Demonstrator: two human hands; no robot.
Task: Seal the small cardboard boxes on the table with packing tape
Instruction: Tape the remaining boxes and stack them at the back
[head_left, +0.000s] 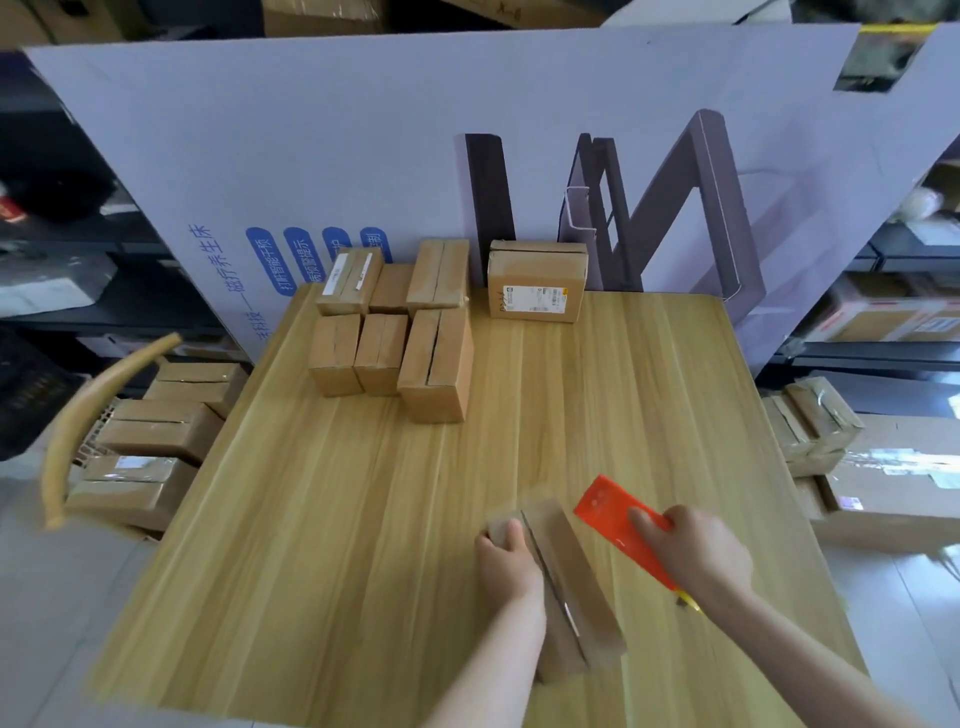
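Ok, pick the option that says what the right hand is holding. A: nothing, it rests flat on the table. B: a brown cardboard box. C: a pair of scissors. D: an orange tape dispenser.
D: the right hand has its grip closed on the orange tape dispenser, held above the table beside the cardboard box that the left hand steadies.

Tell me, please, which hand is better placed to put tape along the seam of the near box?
The right hand, probably. It already holds the red tape dispenser just right of the near box, while the left hand rests on the box's far left end, steadying it on the table.
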